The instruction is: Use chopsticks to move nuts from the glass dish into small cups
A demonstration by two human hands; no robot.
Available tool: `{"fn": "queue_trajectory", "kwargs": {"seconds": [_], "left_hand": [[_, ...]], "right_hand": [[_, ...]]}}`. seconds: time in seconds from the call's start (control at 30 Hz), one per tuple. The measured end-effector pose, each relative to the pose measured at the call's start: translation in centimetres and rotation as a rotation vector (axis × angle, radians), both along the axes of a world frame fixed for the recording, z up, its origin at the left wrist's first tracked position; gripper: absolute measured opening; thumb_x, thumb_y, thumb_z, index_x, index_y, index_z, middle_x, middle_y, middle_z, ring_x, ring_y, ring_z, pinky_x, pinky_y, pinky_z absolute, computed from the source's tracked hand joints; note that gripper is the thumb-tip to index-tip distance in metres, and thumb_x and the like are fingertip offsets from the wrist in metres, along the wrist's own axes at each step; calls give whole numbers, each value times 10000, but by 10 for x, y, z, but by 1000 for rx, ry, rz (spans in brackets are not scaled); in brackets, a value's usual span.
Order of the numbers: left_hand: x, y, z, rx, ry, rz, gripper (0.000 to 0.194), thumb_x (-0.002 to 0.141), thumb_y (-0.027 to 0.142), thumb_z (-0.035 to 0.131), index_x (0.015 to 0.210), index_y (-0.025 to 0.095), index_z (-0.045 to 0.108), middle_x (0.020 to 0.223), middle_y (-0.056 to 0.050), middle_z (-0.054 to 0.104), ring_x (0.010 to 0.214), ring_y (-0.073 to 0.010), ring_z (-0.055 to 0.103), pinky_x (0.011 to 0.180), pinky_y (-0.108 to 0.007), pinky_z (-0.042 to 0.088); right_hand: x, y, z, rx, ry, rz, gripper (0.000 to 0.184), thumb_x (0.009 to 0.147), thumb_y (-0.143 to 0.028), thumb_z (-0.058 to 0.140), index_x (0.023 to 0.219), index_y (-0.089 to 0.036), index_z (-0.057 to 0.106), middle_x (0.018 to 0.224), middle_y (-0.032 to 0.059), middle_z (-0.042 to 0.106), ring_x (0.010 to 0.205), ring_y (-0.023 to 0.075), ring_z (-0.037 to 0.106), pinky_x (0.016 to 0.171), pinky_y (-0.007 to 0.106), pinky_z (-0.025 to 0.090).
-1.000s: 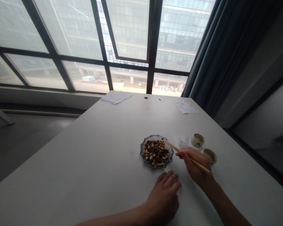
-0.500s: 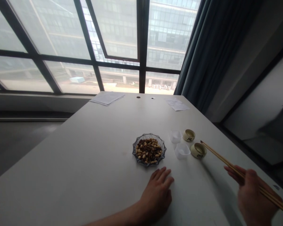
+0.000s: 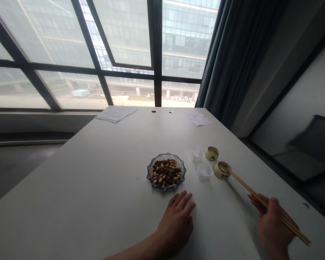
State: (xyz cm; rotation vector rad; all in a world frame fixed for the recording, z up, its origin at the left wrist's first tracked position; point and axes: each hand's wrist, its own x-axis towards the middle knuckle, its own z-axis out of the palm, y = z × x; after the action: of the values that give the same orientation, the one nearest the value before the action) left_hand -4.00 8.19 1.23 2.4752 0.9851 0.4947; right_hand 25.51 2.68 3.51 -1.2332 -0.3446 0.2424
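Note:
My right hand (image 3: 273, 224) holds a pair of wooden chopsticks (image 3: 262, 204) at the lower right, and their tips reach over the rim of a small cream ceramic cup (image 3: 221, 169). My left hand (image 3: 175, 224) lies flat on the white table (image 3: 83, 195), fingers apart, just below a scalloped blue glass dish (image 3: 151, 177). The dish holds mixed nuts (image 3: 165, 174), peanuts and darker pieces. Between the dish and the cups stand a clear plastic cup (image 3: 204, 171) and a second one (image 3: 197, 155). A matching ceramic cup (image 3: 212, 153) stands behind them.
Loose papers (image 3: 116, 114) and a second sheet (image 3: 199, 118) lie at the table's far edge, in front of a large window (image 3: 124, 43). A dark curtain (image 3: 233, 61) hangs at the right. The table's edges run away to the left and right.
My right hand has moved away from the dish toward the right, and the chopstick tips have gone from the dish's rim to the ceramic cup. My left hand stays on the table.

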Motion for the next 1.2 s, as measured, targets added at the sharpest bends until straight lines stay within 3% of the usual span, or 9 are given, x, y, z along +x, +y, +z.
{"fn": "queue_trajectory", "kwargs": {"seconds": [0.2, 0.5, 0.63, 0.73, 0.83, 0.97, 1.13, 1.2], "left_hand": [[1, 1, -2, -17, 20, -2, 494, 861, 115, 580, 1330, 270, 582, 1606, -36, 436, 1511, -255, 328, 1261, -455, 218], [0, 1, 1, -26, 17, -3, 497, 870, 126, 580, 1345, 274, 578, 1613, -38, 428, 1514, -262, 323, 1260, -470, 223], [0, 0, -1, -21, 10, -4, 482, 880, 134, 580, 1342, 271, 576, 1604, -38, 438, 1511, -260, 327, 1260, -465, 220], [0, 0, -1, -12, 8, -11, 474, 883, 139, 579, 1338, 271, 570, 1593, -33, 449, 1510, -249, 326, 1261, -450, 214], [0, -1, -2, -8, 14, -10, 473, 880, 144, 583, 1334, 274, 566, 1593, -29, 447, 1507, -245, 327, 1262, -440, 209], [0, -1, -2, 3, 11, -7, 474, 874, 146, 588, 1329, 274, 567, 1588, -26, 451, 1506, -242, 326, 1262, -432, 206], [3, -2, 2, 15, -10, 2, 467, 865, 151, 603, 1318, 266, 581, 1543, -40, 492, 1480, -255, 360, 1259, -440, 211], [3, -2, 4, 18, -38, 3, 438, 871, 159, 615, 1296, 261, 593, 1517, -44, 513, 1462, -251, 381, 1261, -423, 206]], "right_hand": [[6, -1, -11, -22, -32, 33, 486, 786, -544, 829, 836, -70, 734, 664, 69, 754, 554, 181, 749, 573, 220, 642], [4, -1, -11, -28, -83, 32, 514, 787, -597, 811, 852, -92, 739, 677, 56, 755, 569, 171, 744, 597, 226, 637], [0, -1, -4, -2, -119, 6, 482, 799, -575, 808, 837, -100, 733, 675, 47, 751, 552, 162, 732, 595, 227, 630], [-10, -2, 12, -3, -201, 17, 446, 850, -551, 768, 845, -106, 733, 692, 51, 754, 551, 168, 730, 589, 239, 618], [-29, 1, 34, -43, -342, 134, 419, 918, -521, 700, 878, -107, 750, 710, 80, 770, 576, 197, 739, 594, 276, 610], [-70, 19, 57, -95, -452, 397, 383, 956, -495, 657, 922, -135, 784, 741, 95, 791, 616, 224, 758, 633, 311, 621], [-120, 57, 63, -167, -469, 804, 405, 921, -553, 679, 842, -173, 794, 730, 97, 798, 586, 225, 756, 577, 301, 629], [-134, 69, 60, -208, -470, 877, 447, 904, -592, 681, 811, -169, 794, 733, 108, 798, 577, 223, 751, 562, 295, 622]]}}
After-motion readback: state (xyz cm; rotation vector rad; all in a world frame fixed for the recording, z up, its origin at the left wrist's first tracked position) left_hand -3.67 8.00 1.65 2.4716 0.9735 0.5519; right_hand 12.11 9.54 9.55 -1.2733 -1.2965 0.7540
